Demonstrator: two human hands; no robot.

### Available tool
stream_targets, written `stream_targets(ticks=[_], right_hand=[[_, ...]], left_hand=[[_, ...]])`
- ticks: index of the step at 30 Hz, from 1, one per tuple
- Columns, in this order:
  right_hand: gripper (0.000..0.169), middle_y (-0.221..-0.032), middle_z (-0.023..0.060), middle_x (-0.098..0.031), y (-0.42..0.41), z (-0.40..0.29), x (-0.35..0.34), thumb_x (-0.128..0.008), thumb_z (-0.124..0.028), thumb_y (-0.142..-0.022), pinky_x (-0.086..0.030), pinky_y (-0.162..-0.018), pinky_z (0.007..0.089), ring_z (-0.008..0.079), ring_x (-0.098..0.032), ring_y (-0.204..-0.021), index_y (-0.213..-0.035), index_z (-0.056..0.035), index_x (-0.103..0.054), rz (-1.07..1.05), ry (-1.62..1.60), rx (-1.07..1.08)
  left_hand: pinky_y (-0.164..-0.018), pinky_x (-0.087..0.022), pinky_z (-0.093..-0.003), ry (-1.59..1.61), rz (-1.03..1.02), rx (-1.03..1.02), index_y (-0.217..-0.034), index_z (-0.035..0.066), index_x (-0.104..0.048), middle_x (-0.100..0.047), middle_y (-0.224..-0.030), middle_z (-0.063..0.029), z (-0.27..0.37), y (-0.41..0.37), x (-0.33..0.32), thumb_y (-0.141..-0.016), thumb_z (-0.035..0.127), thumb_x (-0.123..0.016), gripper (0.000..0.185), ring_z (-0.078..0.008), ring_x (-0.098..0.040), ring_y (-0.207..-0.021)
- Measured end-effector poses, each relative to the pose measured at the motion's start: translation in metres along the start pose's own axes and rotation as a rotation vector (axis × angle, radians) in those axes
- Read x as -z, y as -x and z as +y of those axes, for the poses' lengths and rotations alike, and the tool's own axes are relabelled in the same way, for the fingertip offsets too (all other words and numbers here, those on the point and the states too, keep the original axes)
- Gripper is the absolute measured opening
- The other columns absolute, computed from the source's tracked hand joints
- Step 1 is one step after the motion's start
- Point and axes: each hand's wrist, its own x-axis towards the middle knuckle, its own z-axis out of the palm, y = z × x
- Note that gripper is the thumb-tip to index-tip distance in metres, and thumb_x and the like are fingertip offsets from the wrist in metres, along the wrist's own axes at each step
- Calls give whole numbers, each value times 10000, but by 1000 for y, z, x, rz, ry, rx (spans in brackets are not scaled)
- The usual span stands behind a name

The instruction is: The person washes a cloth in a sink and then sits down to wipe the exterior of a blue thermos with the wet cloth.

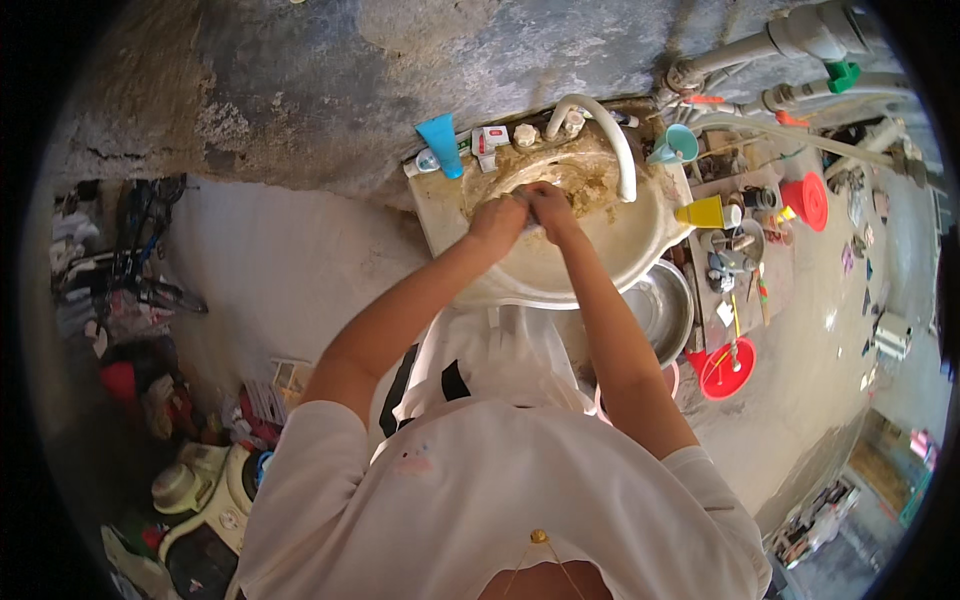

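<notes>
Over the basin of a stained washbasin (630, 251), my left hand (499, 225) and my right hand (551, 210) meet at the fingers. Something small and pale shows between them, too hidden to name. Whether each hand grips it cannot be told. A white curved spout (619, 150) arches over the basin to the right of my hands. Along the washbasin's back edge are a blue squeeze tube (442, 144), a small white and red box (490, 139) and a pale tap knob (526, 135). A turquoise cup (677, 144) and a yellow tube (701, 213) sit on the right side.
Below the washbasin's right side lies a metal basin (664, 311). Jars and brushes crowd a low board (776, 277) at the right, with a red bucket (727, 371) by its near end. Pipes (750, 52) run along the wall at the upper right.
</notes>
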Motion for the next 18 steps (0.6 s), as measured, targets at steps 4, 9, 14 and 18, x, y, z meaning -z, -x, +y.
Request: stream_targets(ticks=[4,9,14,18], right_hand=[[158,-759,20,-587,43,-30,57,-536,-160,-861,-436,-524,252,98,-510,-608,-980,-81,-603,111,34,-103],[215,-800,16,-587,49,-26,113,-490,-98,-874,-453,-473,275,131,-553,-625,-1083,-104,-541,162,-420,-167],[242,-819,23,-577,55,-28,133,-487,-31,-850,-481,-479,271,140,-587,-657,-1082,-94,-515,357,-523,-93],[260,-837,27,-573,49,-18,120,-495,-6,-839,-478,-479,263,140,-583,-678,-1082,-95,-507,372,-547,-67]], left_hand=[[-735,-477,-413,324,-60,-7,-1040,-31,-531,-606,-910,-240,28,-13,-30,-802,179,-583,322,-370,-594,-861],[-837,-442,-337,983,12,88,-1159,-15,-502,-596,-1080,-171,51,-42,-52,-821,262,-611,451,-281,-576,-985],[-949,-371,-336,895,-26,143,-1253,-19,-435,-495,-1232,-197,55,-52,-51,-857,269,-560,505,-278,-478,-1140],[-1050,-261,-356,531,196,58,-1327,-43,-302,-319,-1373,-219,-7,-24,-89,-886,286,-505,586,-315,-311,-1278]])
